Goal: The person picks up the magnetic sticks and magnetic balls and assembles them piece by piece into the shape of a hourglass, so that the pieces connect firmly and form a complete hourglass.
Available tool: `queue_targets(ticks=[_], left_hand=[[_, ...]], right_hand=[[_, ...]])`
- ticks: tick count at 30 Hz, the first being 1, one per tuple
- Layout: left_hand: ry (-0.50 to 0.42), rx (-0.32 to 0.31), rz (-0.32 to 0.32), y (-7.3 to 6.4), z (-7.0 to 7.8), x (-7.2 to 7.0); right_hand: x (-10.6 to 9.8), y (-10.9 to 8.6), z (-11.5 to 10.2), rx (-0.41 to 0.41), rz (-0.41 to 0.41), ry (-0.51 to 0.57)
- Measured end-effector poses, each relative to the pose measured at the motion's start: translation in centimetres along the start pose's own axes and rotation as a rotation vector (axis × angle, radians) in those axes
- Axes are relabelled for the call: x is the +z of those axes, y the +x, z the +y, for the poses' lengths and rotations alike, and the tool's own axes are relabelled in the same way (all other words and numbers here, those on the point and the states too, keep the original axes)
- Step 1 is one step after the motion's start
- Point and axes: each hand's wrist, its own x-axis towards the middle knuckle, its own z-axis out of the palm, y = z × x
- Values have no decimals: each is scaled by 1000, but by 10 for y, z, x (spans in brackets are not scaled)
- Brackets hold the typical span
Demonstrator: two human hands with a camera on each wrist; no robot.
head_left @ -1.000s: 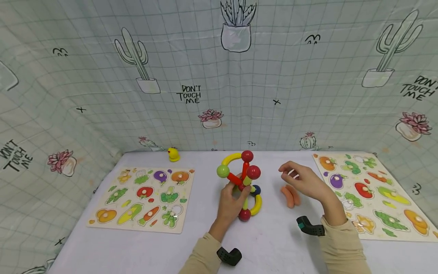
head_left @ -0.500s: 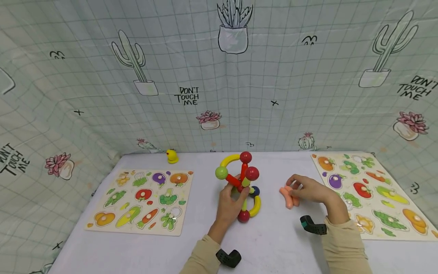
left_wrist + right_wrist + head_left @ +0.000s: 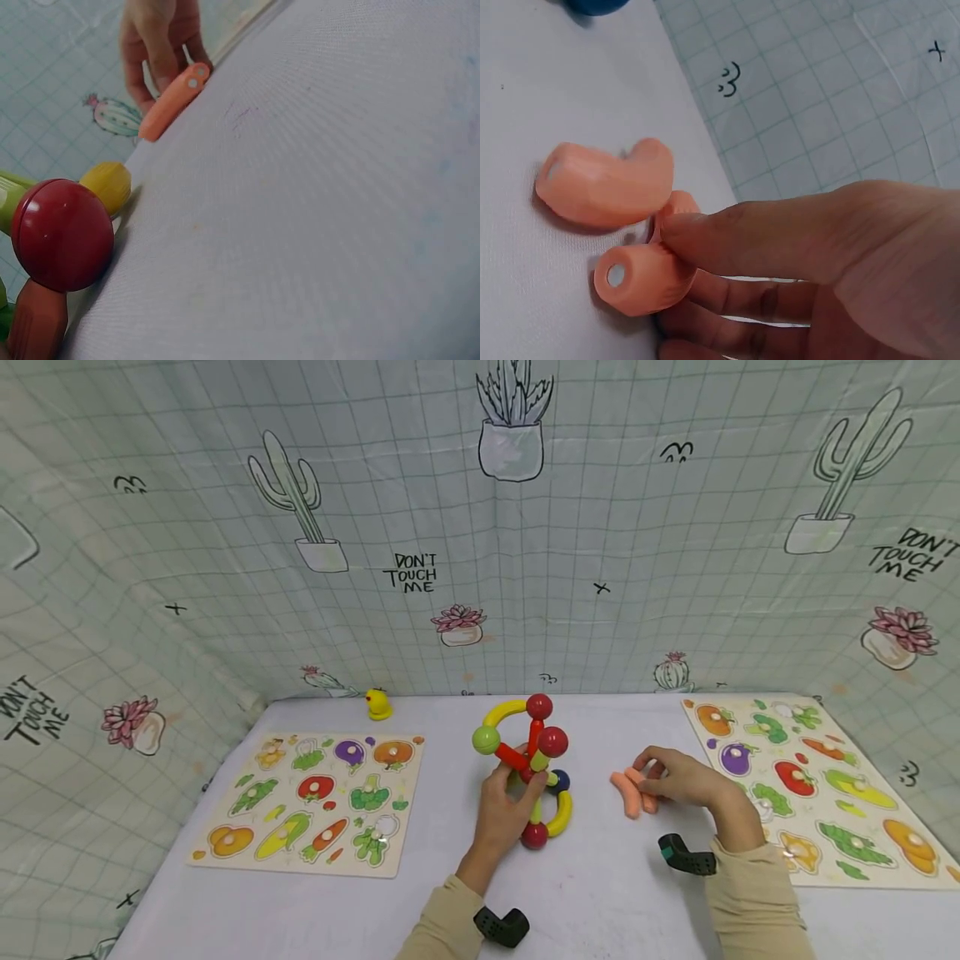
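In the head view my left hand [image 3: 504, 810] grips a standing magnetic ball-and-stick structure [image 3: 553, 742] of red, green and blue balls with red, green and yellow sticks. Its lower red ball [image 3: 64, 234] fills the left side of the left wrist view. Two curved orange magnetic sticks lie side by side on the table to the right. My right hand [image 3: 686, 783] pinches the nearer-to-hand orange stick [image 3: 641, 279] between thumb and fingers; a round silvery magnet shows at its end. Beside it the other orange stick [image 3: 604, 186] lies free.
A vegetable puzzle board [image 3: 311, 802] lies at the left, and a second puzzle board [image 3: 825, 793] at the right, close to my right forearm. A yellow toy duck [image 3: 378, 704] stands at the back. A patterned cloth [image 3: 525, 543] rises behind the table.
My right hand has come down and slightly right onto the orange sticks and now pinches one; the two sticks have shifted a little apart. The left hand keeps its hold on the structure.
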Motion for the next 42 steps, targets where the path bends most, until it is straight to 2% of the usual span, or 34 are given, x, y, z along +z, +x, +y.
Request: queue_targets(ticks=[16, 21, 29, 37, 42], left_hand=[[-3, -9, -12, -1, -1, 1], [-4, -2, -15, 0, 1, 0], [-8, -1, -8, -1, 2, -1], [-10, 14, -5, 0, 0, 0], [-6, 4, -7, 0, 0, -1]], right_hand=[[4, 5, 3, -24, 29, 8], [2, 7, 2, -76, 72, 35], [3, 8, -9, -203, 180, 77], [6, 11, -22, -201, 192, 135], [8, 13, -29, -220, 231, 167]])
